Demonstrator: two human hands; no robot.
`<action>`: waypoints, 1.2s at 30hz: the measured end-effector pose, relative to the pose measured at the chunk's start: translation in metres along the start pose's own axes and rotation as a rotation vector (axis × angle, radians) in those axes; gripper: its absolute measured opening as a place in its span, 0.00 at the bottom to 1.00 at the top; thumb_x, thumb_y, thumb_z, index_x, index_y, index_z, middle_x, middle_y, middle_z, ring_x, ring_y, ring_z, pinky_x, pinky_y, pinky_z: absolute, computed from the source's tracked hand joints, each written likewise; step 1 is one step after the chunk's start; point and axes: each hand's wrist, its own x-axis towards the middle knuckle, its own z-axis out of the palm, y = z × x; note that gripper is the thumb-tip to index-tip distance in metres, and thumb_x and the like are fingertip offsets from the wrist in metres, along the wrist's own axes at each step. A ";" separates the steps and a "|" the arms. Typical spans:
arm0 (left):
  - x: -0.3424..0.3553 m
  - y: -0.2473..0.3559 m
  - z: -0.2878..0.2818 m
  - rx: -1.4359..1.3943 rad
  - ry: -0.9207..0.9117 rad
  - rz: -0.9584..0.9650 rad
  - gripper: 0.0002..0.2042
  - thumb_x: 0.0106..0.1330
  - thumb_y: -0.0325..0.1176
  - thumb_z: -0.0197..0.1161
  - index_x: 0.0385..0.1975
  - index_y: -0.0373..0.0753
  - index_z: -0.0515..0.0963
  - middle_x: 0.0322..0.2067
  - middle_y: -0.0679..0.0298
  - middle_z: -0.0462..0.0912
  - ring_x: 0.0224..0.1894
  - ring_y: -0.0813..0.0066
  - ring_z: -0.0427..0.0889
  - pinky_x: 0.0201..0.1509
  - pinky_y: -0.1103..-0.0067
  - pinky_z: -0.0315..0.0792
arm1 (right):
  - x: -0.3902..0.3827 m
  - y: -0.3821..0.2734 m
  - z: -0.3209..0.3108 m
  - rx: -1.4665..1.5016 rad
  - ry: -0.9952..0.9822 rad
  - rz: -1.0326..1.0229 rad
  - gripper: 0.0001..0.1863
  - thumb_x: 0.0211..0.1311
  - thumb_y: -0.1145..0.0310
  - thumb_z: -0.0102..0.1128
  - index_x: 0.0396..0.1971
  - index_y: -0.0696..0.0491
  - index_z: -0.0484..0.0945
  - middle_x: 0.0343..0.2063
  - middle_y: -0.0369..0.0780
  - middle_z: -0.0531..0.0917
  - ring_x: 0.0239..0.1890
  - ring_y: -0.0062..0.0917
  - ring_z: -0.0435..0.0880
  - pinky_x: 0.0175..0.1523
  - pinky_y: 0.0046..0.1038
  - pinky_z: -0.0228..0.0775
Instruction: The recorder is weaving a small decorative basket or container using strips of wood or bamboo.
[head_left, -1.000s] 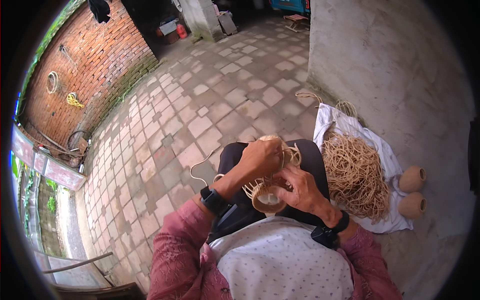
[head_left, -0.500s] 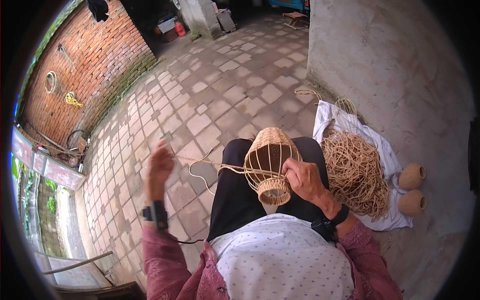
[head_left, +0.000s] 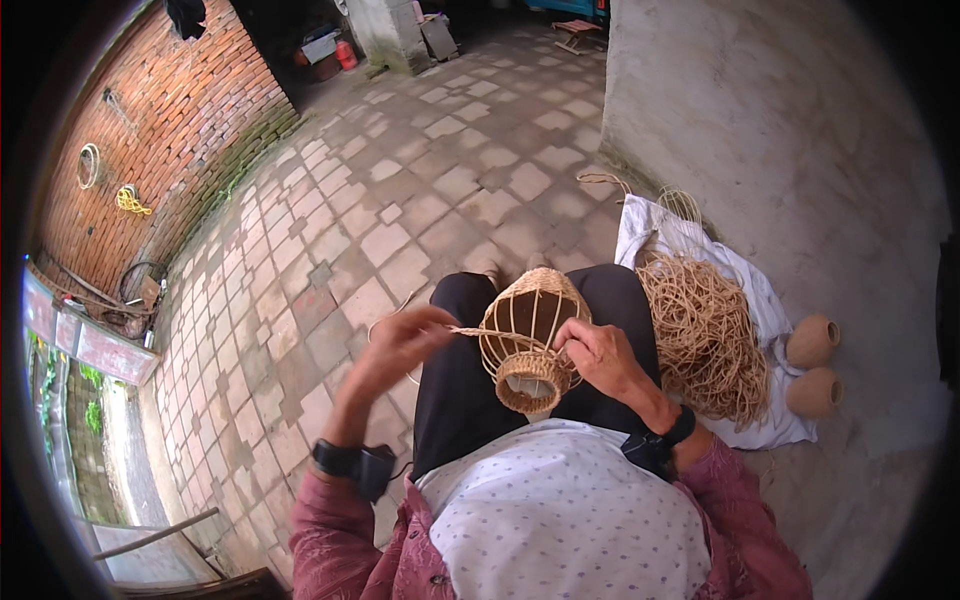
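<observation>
Between my thighs rests a part-woven basket (head_left: pixel 525 314), its narrow braided ring end toward me and thin upright ribs showing a dark inside. My right hand (head_left: pixel 603 357) grips the basket's ribs beside the ring, fingers closed, with thumb and forefinger pinched there. From the basket a twisted straw cord (head_left: pixel 492 333) runs left to my left hand (head_left: pixel 408 343), whose fingers are closed around it, a little blurred. The cord's loose end loops down behind that hand over the paving.
To the right, a heap of straw cord (head_left: pixel 703 340) lies on a white cloth sack (head_left: pixel 795 427). Two tan round pots (head_left: pixel 815 393) stand by it near the grey wall (head_left: pixel 770 130). A brick wall (head_left: pixel 160 130) with hung coils rises at the left. Paving (head_left: pixel 330 290) spreads ahead.
My left hand has come in from the far left toward the basket, still on the cord. The basket's ring end has tilted slightly toward me. My right hand keeps its grip.
</observation>
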 end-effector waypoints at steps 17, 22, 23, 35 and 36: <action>0.033 -0.002 0.083 0.209 0.183 0.145 0.14 0.64 0.33 0.59 0.46 0.36 0.79 0.24 0.59 0.83 0.26 0.73 0.82 0.34 0.76 0.75 | -0.017 0.009 -0.004 0.341 -0.066 0.253 0.08 0.61 0.70 0.52 0.33 0.57 0.79 0.19 0.37 0.80 0.22 0.17 0.77 0.29 0.23 0.69; 0.048 -0.016 0.084 0.220 0.226 0.219 0.14 0.65 0.35 0.59 0.47 0.36 0.79 0.28 0.61 0.83 0.21 0.78 0.77 0.28 0.80 0.72 | -0.016 0.008 -0.005 0.326 -0.093 0.225 0.08 0.61 0.71 0.52 0.34 0.57 0.78 0.20 0.38 0.81 0.22 0.16 0.78 0.30 0.23 0.69; 0.048 -0.008 0.076 -0.144 0.057 -0.025 0.15 0.67 0.34 0.57 0.51 0.39 0.77 0.28 0.62 0.82 0.18 0.83 0.71 0.24 0.83 0.68 | -0.016 0.008 -0.005 0.322 -0.099 0.221 0.08 0.61 0.71 0.52 0.34 0.57 0.78 0.20 0.38 0.81 0.22 0.16 0.78 0.30 0.23 0.69; 0.066 0.002 0.066 -0.748 -0.379 -0.257 0.11 0.72 0.29 0.52 0.50 0.34 0.73 0.27 0.64 0.82 0.14 0.90 0.62 0.20 0.89 0.63 | -0.015 0.009 -0.006 0.350 -0.117 0.189 0.08 0.62 0.71 0.53 0.35 0.58 0.79 0.21 0.37 0.81 0.23 0.15 0.77 0.31 0.22 0.69; 0.062 0.005 0.070 -0.616 -0.282 -0.218 0.10 0.72 0.30 0.54 0.46 0.33 0.75 0.26 0.64 0.81 0.15 0.89 0.64 0.20 0.87 0.64 | -0.015 0.010 -0.006 0.353 -0.116 0.193 0.08 0.62 0.71 0.53 0.35 0.58 0.79 0.21 0.37 0.81 0.23 0.15 0.77 0.31 0.22 0.69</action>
